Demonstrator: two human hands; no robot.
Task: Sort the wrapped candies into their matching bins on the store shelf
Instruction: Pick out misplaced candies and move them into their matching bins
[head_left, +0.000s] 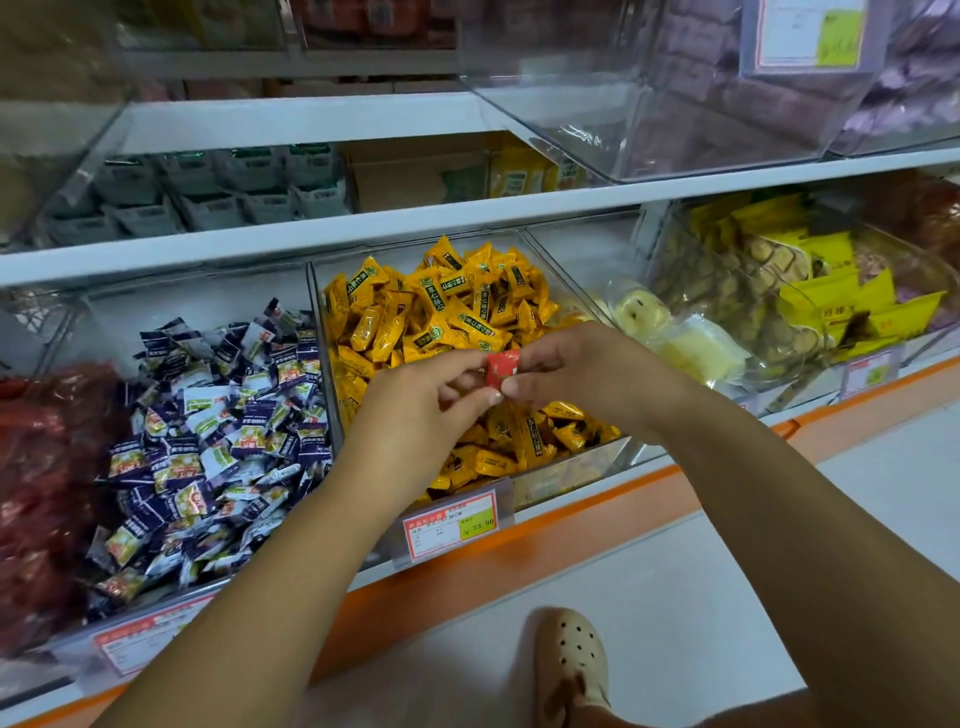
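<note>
A small red wrapped candy (501, 370) is held above the clear bin of yellow candies (447, 317). My left hand (421, 410) pinches its left side with thumb and fingers, and my right hand (582, 369) pinches its right side. To the left lies a bin of dark blue and white candies (208, 431). At the far left, a bin holds red wrapped candies (47, 483). Part of the yellow pile is hidden behind my hands.
A clear bin (691, 338) with pale wrapped cakes sits right of the yellow one, then yellow packs (831, 301). Price tags (451, 525) hang on the bin fronts above the orange shelf edge (571, 514). Higher shelves carry more bins. My shoe (574, 660) stands on the floor.
</note>
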